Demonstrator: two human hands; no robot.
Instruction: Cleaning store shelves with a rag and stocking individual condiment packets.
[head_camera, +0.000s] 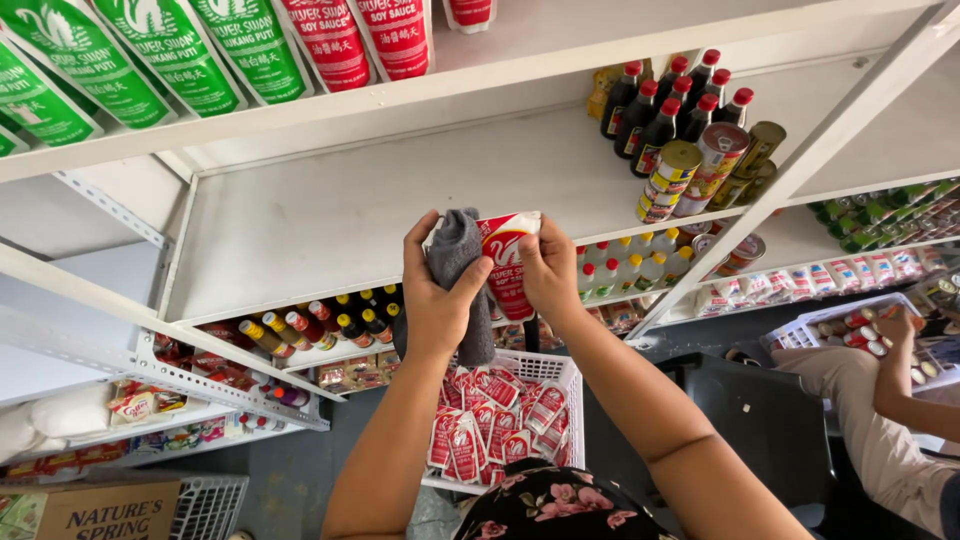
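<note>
Head view: left hand (432, 290) clutches a grey cloth (455, 255), right hand (548, 268) pinches a red-and-white soft pouch (505, 262); a loose pinch could drop it into the white wire basket (566, 372) below.

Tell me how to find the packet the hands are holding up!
Look at the big bare white shelf in the middle. In front of its edge, the right hand holds a red-and-white pouch. Unlike the pouches in the basket below, a grey cloth touches it.
</note>
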